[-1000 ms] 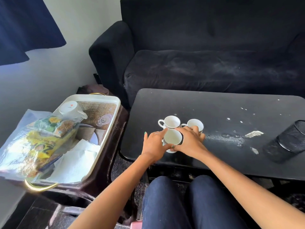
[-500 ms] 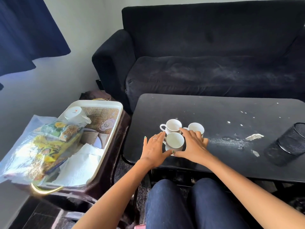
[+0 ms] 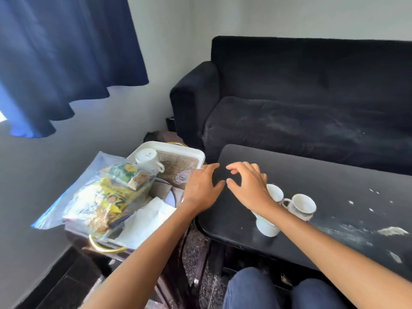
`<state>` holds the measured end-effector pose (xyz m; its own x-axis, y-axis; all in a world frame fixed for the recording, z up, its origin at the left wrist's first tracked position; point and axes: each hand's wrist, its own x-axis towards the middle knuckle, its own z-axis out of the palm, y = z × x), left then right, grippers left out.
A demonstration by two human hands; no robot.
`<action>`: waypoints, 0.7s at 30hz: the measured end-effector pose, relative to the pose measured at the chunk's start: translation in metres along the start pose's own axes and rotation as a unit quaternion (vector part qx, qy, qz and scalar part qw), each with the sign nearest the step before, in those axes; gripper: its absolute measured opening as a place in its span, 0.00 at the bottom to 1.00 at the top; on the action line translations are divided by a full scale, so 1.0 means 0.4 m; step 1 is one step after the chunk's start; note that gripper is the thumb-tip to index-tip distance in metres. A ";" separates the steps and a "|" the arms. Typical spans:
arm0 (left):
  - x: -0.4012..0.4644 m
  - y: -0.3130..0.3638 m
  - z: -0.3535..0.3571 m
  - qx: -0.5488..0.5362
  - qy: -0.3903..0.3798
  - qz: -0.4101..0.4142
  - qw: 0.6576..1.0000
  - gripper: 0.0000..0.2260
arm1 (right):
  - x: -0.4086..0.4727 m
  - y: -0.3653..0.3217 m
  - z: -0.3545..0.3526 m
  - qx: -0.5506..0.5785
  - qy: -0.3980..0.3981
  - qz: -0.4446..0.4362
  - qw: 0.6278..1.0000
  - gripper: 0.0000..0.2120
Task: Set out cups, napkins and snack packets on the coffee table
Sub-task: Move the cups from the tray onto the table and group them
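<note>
White cups are seen on the black table (image 3: 334, 188): one (image 3: 302, 206) stands in full view, one (image 3: 266, 226) is half covered by the right forearm, one (image 3: 275, 192) sits behind the right hand (image 3: 249, 186). Both hands are held above the table's left end with fingers spread and loosely bent, nothing gripped; the left hand (image 3: 201, 188) hangs beside the tray (image 3: 196, 153). Within the tray are found a fourth cup (image 3: 147, 158), a bag of snacks (image 3: 107, 195) and napkins (image 3: 147, 221).

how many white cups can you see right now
4. Three on the coffee table: the right cup, the near cup, and one mostly hidden behind the right hand. One upside-down cup in the tray.
</note>
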<state>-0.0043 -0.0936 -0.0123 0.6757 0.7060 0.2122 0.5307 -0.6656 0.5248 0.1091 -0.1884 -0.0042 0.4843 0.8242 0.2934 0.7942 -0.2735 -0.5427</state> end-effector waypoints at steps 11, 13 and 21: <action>0.075 -0.268 -0.191 0.111 0.070 -0.155 0.979 0.26 | 0.165 -0.232 0.223 0.058 -0.150 -0.049 0.986 0.19; 0.085 -0.305 -0.202 0.129 0.051 -0.178 0.974 0.28 | 0.179 -0.250 0.260 0.079 -0.175 -0.020 0.981 0.21; 0.131 -0.352 -0.198 0.163 -0.008 -0.242 0.956 0.32 | 0.208 -0.281 0.365 0.148 -0.179 0.095 0.968 0.15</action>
<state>-0.0841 0.0564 -0.0100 0.3163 0.9486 -0.0042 0.9132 -0.3033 0.2720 0.0063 -0.0167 -0.0339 0.4112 0.9064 -0.0972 0.5375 -0.3272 -0.7772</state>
